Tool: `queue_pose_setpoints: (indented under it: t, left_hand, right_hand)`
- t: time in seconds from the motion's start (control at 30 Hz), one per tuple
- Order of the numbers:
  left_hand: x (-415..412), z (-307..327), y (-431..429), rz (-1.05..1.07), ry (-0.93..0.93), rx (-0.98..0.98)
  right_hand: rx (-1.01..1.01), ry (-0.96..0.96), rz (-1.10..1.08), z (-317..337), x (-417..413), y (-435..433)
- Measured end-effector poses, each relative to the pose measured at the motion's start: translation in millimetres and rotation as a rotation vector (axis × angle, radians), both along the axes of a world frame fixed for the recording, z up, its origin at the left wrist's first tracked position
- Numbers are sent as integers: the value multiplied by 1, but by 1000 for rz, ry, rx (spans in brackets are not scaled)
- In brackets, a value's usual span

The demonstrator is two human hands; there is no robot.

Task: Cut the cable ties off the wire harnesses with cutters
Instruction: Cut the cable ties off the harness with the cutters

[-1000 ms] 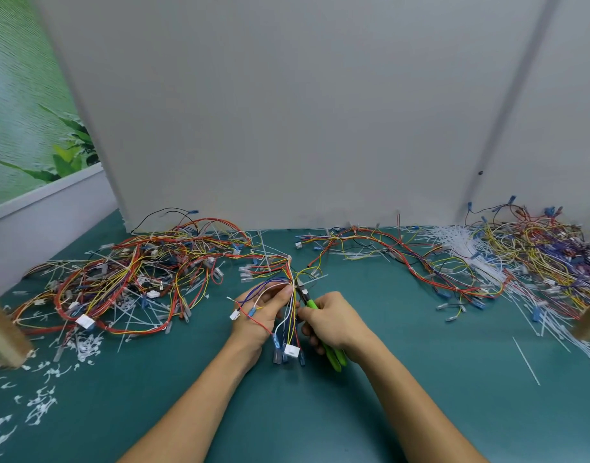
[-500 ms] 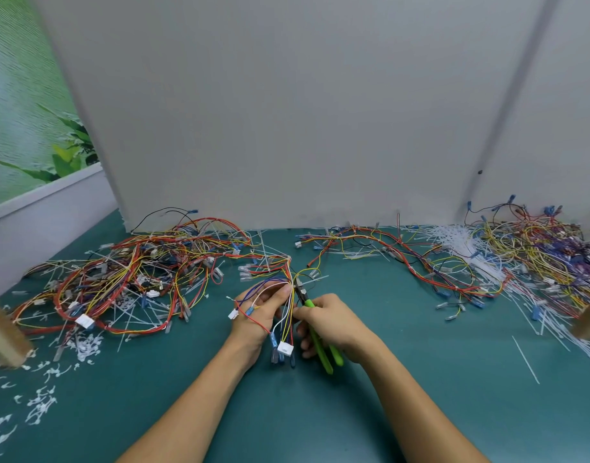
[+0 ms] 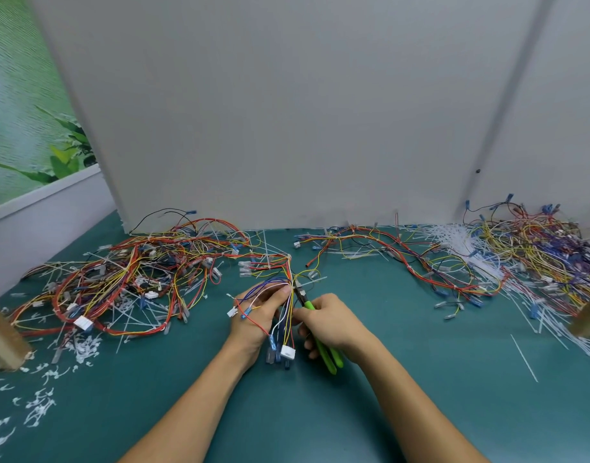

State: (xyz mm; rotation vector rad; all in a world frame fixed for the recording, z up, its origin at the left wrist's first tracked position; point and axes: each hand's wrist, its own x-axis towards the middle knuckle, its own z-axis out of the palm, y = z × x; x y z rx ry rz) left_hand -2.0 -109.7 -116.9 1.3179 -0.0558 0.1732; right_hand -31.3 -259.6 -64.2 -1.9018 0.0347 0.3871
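Green-handled cutters (image 3: 322, 335), gripped in the right hand (image 3: 330, 325), nose into a wire harness (image 3: 283, 305) that the left hand (image 3: 257, 315) pinches at mid-table, likely bunching the wires to expose a cable tie. Uncut harnesses (image 3: 120, 282) lie heaped to the left on the green table (image 3: 420, 379).

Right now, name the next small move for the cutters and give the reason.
Probably squeeze the green-handled cutters shut: the right hand has their tip against the wire bundle that the left hand pinches, apparently at a tie, though the tie itself is too small to confirm.
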Motion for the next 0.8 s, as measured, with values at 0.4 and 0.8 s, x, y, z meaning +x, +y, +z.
queue_pose_setpoints:
  t: [0.4, 0.8]
  left_hand:
    - [-3, 3, -2, -62, -8, 30]
    - [-5, 6, -4, 8, 15, -6]
  right_hand:
    - [-111, -55, -7, -2, 1, 0]
    - [103, 35, 28, 2, -1, -1]
